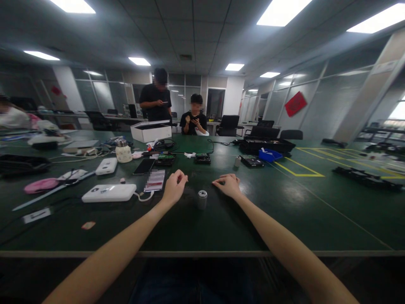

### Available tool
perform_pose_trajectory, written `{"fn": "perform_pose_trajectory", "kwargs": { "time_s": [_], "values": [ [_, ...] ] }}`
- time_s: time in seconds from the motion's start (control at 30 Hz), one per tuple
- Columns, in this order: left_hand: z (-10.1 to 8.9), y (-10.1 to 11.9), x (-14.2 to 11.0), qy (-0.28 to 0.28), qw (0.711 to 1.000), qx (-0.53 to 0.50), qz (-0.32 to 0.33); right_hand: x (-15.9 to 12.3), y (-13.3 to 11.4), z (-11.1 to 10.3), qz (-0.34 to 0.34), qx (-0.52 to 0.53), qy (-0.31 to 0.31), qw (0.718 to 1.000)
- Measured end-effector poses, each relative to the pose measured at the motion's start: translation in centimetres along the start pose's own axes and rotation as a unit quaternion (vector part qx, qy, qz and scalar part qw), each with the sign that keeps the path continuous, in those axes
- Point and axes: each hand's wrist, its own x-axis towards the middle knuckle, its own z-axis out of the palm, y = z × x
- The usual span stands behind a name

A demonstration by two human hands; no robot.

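On worktop (284,228): upright metal cylinder (202,198), between left hand (175,186), fingers curled, and right hand (229,185), fingers bent toward thumb. Fingertips partly hidden; impossible to say whether holding anything. Cylinder's lower part dim, blurred. Phone (160,179) at left, partly pixelated.

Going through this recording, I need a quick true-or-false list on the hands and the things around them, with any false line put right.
1. The cylinder touches neither the left hand nor the right hand. True.
2. The cylinder lies on its side. False: it stands upright.
3. The blue tray is farther from the person than the right hand. True.
4. The pink pouch lies right of the right hand. False: it lies left of the left hand.
5. The white box is on the table. True.
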Motion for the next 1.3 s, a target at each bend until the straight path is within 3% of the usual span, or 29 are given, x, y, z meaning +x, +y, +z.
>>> {"fn": "perform_pose_trajectory", "kwargs": {
  "time_s": [0.1,0.23,0.37,0.43,0.9,1.1,1.3],
  "values": [
    [0.1,0.0,0.0,0.002,1.0,-0.003,-0.003,0.0,0.3,0.2,-0.009,-0.005,0.023,1.0],
    [0.0,0.2,-0.1,0.006,1.0,0.0,0.004,-0.7,-1.7,-1.0,-0.047,0.034,0.047,0.997],
    [-0.1,0.3,-0.1,0.008,1.0,0.006,0.004,-2.5,-4.6,-2.3,-0.155,0.106,0.005,0.982],
    [-0.1,0.3,-0.1,0.008,1.0,0.008,0.003,-3.3,-5.6,-2.6,-0.176,0.112,-0.031,0.978],
    [0.0,0.4,-0.2,-0.019,1.0,-0.003,0.009,-4.2,-6.6,-2.9,-0.178,0.151,-0.099,0.967],
    [-0.2,1.9,-0.7,-0.099,0.991,-0.028,0.083,-4.6,-7.2,-3.5,-0.123,0.197,-0.223,0.947],
    [-0.2,2.0,-1.0,-0.148,0.981,-0.015,0.124,-4.7,-7.4,-3.6,-0.121,0.199,-0.241,0.942]
  ]
}}
